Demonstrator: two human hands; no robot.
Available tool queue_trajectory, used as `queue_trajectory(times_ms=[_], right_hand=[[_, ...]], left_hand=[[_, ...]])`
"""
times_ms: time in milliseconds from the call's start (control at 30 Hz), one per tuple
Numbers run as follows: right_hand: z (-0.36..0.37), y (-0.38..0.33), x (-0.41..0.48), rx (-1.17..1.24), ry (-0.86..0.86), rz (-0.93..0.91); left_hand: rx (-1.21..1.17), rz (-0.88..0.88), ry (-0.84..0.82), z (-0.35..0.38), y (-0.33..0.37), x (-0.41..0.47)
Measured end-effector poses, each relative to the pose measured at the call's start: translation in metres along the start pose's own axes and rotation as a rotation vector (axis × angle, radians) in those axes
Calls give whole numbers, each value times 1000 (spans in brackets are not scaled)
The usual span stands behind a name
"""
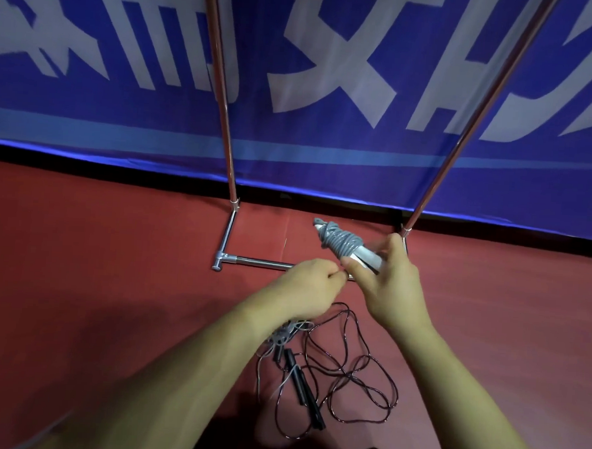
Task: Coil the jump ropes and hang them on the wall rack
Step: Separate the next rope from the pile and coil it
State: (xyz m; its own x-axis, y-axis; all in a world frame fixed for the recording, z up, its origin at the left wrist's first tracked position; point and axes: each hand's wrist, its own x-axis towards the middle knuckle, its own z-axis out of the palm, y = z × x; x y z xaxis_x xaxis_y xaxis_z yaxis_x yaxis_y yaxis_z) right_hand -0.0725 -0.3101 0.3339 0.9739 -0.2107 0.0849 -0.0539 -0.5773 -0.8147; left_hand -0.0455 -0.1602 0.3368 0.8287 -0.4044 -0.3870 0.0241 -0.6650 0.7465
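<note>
**Grey Rope Wrapped Up in the Hands**

The person is holding a grey jump rope (pixel 345 242) up in front of a shiny metal rack (pixel 233 186). The grey rope is wound many times around its own light handles, making a fat bundle. The right hand (pixel 393 281) is wrapping its fingers and thumb around the lower end of the handles and gripping them. The left hand (pixel 306 286) is sitting just beside it, curled into a closed fist and pinching something small near the right thumb. What it is pinching is too small to tell.

A dark jump rope (pixel 345 371) is lying loose on the red floor (pixel 96 282), right under the arms. Its thin cord is looping all over, and its black handles (pixel 305 389) are lying side by side. Some thin grey cord is lying next to them too.

The rack's two poles are standing up from a bar on the floor. A big blue banner (pixel 326 140) with white letters is hanging behind the rack.
</note>
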Motion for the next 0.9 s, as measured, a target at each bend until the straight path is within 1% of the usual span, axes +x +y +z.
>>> queue_trajectory(times_ms=[33,67,100,133,200,267,333,400,467,533,633,667,733,767,833,900], right_hand=[[3,2,-1,-26,-21,-15],[6,3,-2,-41,-34,-30],[9,4,-2,-54,-34,-42],[11,3,-3,-66,-20,-54],[14,4,-2,-88,-1,-90],[17,4,-2,-127,-12,-124],[19,5,-1,-176,-20,-134],[19,4,0,-224,-53,-110],[19,3,2,-292,-109,-52],[15,3,3,-336,-208,14],[4,-1,2,-375,-545,-29],[0,-1,2,-372,-639,-49],[-7,-2,0,-261,-742,-44],[-11,-4,0,-146,-762,-10],[-22,-9,-1,71,-755,56],[-30,-16,-1,216,-738,83]], left_hand=[[227,53,64,-4,1,-4],[379,94,119,-8,2,-7],[445,113,141,-12,-1,-7],[464,104,126,-17,-2,-8],[407,76,38,-25,-5,-9],[337,97,-50,-32,-10,-9],[257,130,-101,-39,-13,-11],[241,170,-74,-42,-18,-10],[277,207,-4,-44,-19,-9],[347,255,58,-43,-20,-7],[394,269,111,-39,-23,-5],[363,250,87,-37,-25,-4],[162,216,-34,-34,-31,-3],[51,208,-87,-34,-34,-2],[-100,210,-142,-32,-34,1],[-228,207,-204,-29,-31,1]])
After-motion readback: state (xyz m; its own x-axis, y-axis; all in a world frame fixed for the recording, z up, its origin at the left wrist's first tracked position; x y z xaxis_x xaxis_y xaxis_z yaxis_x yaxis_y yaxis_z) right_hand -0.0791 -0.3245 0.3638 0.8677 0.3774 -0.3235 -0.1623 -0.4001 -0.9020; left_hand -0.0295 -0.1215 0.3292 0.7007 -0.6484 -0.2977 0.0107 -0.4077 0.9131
